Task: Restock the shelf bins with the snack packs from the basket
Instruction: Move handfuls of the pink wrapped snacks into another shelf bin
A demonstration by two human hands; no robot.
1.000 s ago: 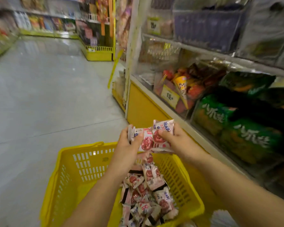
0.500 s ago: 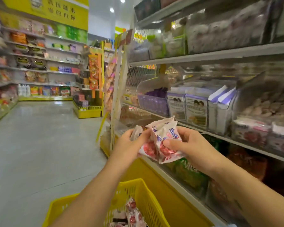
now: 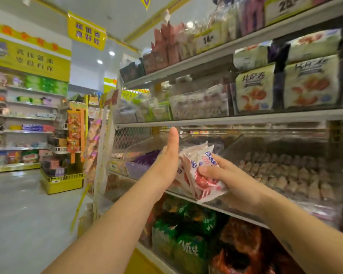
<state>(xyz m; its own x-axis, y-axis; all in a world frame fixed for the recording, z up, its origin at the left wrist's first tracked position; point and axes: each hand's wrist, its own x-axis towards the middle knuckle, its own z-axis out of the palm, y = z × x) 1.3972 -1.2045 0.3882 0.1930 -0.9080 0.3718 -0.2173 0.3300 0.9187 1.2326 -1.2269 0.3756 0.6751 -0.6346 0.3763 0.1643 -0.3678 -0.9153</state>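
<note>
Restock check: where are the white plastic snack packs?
Head view centre: white plastic snack packs held between left hand and right hand, right of the purple bin.

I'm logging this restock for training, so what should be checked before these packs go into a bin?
1. Snack packs in hand: ok, bunched between the left hand and the right hand.
2. Right grip: ok, thumb and fingers curled round the packs.
3. Left grip: cannot tell, the thumb points up and the rest is hidden behind the packs.
4. Height: ok, the packs are level with the clear bins on the middle shelf.
5. Matching bin for this product: cannot tell, the contents are too blurred to compare.
6. Basket close by for the next handful: cannot tell, it is out of view.
</note>
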